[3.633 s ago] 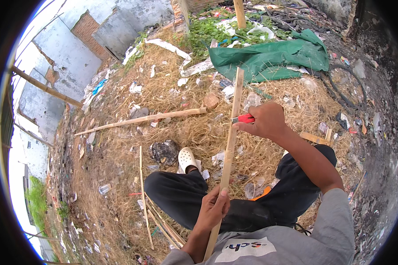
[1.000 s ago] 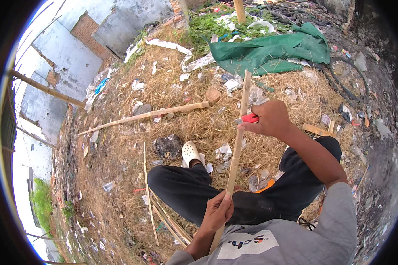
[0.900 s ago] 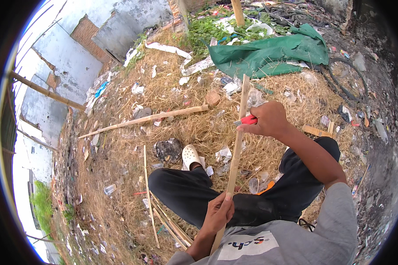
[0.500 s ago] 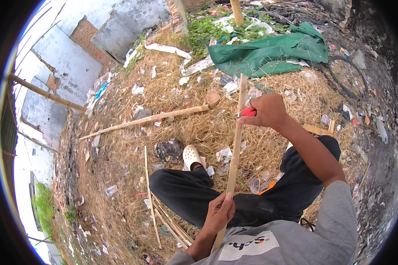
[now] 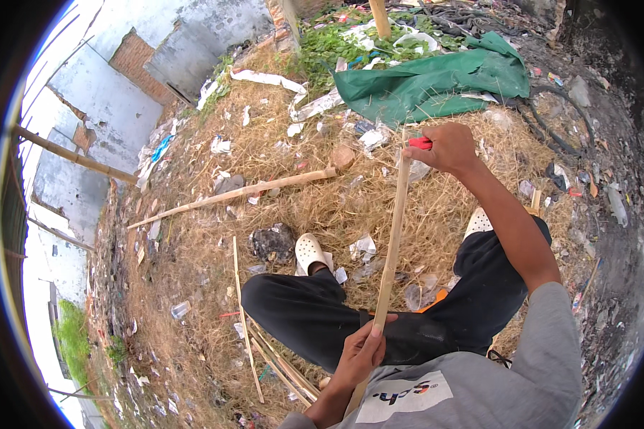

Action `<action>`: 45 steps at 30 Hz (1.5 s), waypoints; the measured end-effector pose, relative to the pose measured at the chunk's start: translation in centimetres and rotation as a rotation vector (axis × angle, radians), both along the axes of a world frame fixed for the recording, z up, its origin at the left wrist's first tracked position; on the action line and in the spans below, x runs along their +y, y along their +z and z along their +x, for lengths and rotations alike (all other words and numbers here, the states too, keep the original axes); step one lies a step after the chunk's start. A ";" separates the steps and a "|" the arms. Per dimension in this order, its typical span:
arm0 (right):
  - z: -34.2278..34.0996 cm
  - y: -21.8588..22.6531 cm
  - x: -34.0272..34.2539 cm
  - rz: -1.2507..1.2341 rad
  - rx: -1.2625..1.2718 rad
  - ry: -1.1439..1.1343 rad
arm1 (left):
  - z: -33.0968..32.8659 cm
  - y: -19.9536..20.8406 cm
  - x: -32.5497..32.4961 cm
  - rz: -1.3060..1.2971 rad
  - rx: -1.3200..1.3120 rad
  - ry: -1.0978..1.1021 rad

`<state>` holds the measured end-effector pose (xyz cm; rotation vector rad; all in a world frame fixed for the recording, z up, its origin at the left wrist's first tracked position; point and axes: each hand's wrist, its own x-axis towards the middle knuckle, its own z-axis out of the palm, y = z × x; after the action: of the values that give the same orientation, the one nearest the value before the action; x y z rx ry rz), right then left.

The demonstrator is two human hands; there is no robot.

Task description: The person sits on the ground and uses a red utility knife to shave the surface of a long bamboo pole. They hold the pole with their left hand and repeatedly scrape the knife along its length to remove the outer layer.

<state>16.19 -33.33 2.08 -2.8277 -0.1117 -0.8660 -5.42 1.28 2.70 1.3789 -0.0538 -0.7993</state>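
A long, pale bamboo strip (image 5: 392, 257) slants up from my lap, away from my body. Low on it, close to my shirt, my left hand (image 5: 360, 355) is closed round the strip with the thumb along its face. My right hand (image 5: 447, 149) is at the strip's far end, arm stretched out, gripping a small red-handled tool (image 5: 421, 144). The right thumb presses by the strip's edge; the tool's working end is hidden or too small to make out. Several thin bamboo strips (image 5: 283, 365) lie on the ground left of my lap.
A thicker bamboo pole (image 5: 243, 192) lies across dry grass ahead. Beyond it are a green tarp (image 5: 436, 84), weeds and scattered litter. A dark lump (image 5: 272, 243) sits by my left shoe (image 5: 310, 252). An orange object (image 5: 433, 300) shows between my legs. Broken walls stand far left.
My right hand with the red-handled tool has moved farther out along the strip, to its far end. The strip has tilted slightly to the right. My left hand keeps its hold.
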 end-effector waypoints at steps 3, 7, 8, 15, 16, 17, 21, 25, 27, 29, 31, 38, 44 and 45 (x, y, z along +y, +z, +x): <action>1.4 -0.7 -1.9 0.024 0.007 -0.258 | -0.7 0.5 0.0 0.006 0.057 -0.048; 1.7 1.9 -7.5 0.439 0.271 -0.441 | -1.8 0.0 2.1 0.016 0.126 -0.030; 0.7 2.9 -6.7 0.443 0.304 -0.411 | -1.6 -0.6 2.2 0.014 0.109 0.038; -7.1 1.5 7.8 0.161 0.224 0.204 | 2.0 -0.6 1.0 -0.050 0.035 0.101; -7.9 1.8 8.7 0.156 0.233 0.272 | 2.2 -0.4 0.9 -0.054 0.030 0.105; -8.4 1.9 9.4 0.154 0.242 0.344 | 2.4 -0.3 0.8 -0.056 0.026 0.113; -8.2 0.6 10.1 0.118 0.152 0.373 | 2.7 0.1 0.3 -0.012 -0.054 0.128; -6.8 0.2 9.1 0.103 0.116 0.280 | 2.4 0.3 0.0 0.074 -0.103 0.088; -7.1 0.6 9.3 0.101 0.115 0.300 | 2.4 0.3 0.1 0.066 -0.108 0.094; -8.3 1.0 10.3 0.102 0.098 0.371 | 2.1 0.6 0.0 0.071 -0.099 0.102; -7.0 0.7 9.2 0.044 0.117 0.340 | 2.1 0.5 0.0 0.088 -0.117 0.109; -4.0 1.3 6.3 0.082 0.096 0.050 | 1.5 0.7 -0.3 0.136 -0.157 0.099; -7.0 0.9 8.8 0.025 0.162 0.296 | 1.2 0.6 0.3 0.145 -0.112 0.114; -6.9 1.0 8.9 0.022 0.154 0.314 | 1.2 0.6 0.3 0.155 -0.112 0.121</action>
<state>9.30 -24.44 3.05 -2.7390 -0.5052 -0.5755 -4.26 1.62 3.29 1.5575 0.0046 -0.6358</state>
